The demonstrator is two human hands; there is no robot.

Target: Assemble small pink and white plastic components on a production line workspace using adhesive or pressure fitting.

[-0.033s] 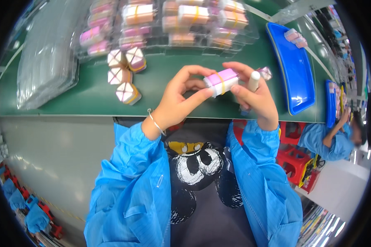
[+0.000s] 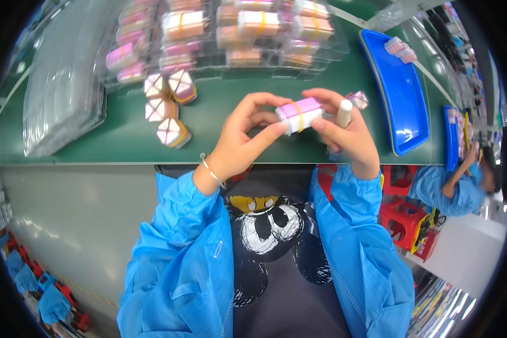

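Note:
A small block of pink and white pieces (image 2: 302,114), bound with a yellow band, is held level between both hands above the green table. My left hand (image 2: 239,135) pinches its left end with thumb and fingers. On its right end, my right hand (image 2: 355,138) grips with thumb and fingertips. That hand also holds a white-capped marker pen (image 2: 344,114), cap end up, whose lower part is mostly hidden. Left of my hands, several similar banded bundles (image 2: 173,133) stand on end, with crossed dark lines on their white tops.
Clear plastic trays (image 2: 253,34) of pink, white and peach bundles lie at the back. Stacked empty clear trays (image 2: 65,96) are at the left. A blue tray (image 2: 408,127) with a few bundles sits at right, near a small bundle (image 2: 357,100). Another person (image 2: 456,188) works at far right.
The whole view has shifted slightly. Both hands keep the same hold on the bundle, and the pen stays in my right hand.

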